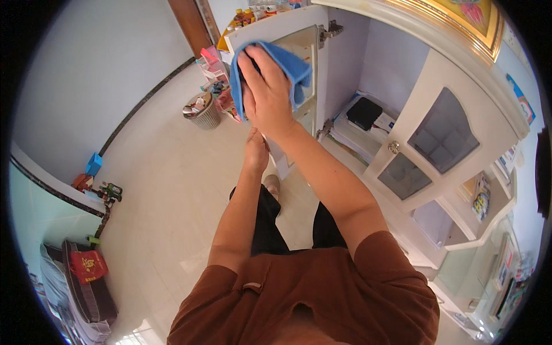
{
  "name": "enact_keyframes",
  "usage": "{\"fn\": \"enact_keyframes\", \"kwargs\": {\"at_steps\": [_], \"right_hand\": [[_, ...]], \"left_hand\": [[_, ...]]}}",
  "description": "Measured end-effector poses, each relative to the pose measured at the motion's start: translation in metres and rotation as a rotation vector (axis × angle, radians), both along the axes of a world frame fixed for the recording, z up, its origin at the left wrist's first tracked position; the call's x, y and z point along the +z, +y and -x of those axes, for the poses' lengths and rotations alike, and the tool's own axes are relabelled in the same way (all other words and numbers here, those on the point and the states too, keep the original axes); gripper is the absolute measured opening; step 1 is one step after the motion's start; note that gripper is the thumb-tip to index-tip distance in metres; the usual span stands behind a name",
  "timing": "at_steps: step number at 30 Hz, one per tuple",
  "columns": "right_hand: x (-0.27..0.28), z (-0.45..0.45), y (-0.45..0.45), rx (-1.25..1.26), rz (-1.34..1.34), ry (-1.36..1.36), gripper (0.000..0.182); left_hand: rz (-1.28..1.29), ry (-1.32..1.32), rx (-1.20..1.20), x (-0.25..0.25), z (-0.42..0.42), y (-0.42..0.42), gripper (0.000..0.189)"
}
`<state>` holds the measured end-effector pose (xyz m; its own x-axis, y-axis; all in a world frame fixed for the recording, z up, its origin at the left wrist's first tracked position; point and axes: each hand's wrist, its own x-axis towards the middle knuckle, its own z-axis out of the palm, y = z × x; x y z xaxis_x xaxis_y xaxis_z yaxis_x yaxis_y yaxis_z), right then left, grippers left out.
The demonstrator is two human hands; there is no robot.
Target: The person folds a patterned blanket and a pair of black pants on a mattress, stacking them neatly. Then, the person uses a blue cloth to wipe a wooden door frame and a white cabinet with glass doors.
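My right hand (269, 92) holds a blue cloth (297, 71) against the upper part of an open white cabinet door (280, 28). The cloth drapes over the fingers and hides part of the door's glass pane (293, 43). Lower down, my left hand (256, 151) grips the free edge of the same door, its fingers partly hidden behind it. A metal hinge (332, 30) joins the door to the cabinet. Inside the cabinet, a black box (364, 113) rests on a stack of papers or flat items (345, 129).
A second cabinet door (390, 172) with glass panes and a round knob (393, 147) is at the right. A filled wastebasket (205, 116) stands beyond my left hand, beside a pink rack (211, 64). Bottles (245, 17) stand behind the open door. Green bottles (112, 191) are by the left wall.
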<state>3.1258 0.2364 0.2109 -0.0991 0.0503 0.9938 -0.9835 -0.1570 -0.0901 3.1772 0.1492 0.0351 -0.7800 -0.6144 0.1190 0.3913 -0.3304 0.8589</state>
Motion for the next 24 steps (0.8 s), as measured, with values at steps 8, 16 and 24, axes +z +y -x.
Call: {"fn": "enact_keyframes", "kwargs": {"at_steps": [8, 16, 24], "right_hand": [[0.049, 0.055, -0.005, -0.248, -0.196, -0.017, 0.066], [0.030, 0.008, -0.040, -0.197, -0.125, -0.354, 0.075], [0.015, 0.034, -0.036, -0.130, -0.088, -0.127, 0.063]], "left_hand": [[-0.026, 0.047, -0.013, 0.031, 0.000, 0.008, 0.033], [0.034, -0.076, 0.143, -0.021, 0.006, -0.029, 0.031], [0.120, -0.059, 0.038, 0.006, 0.017, -0.017, 0.029]]}}
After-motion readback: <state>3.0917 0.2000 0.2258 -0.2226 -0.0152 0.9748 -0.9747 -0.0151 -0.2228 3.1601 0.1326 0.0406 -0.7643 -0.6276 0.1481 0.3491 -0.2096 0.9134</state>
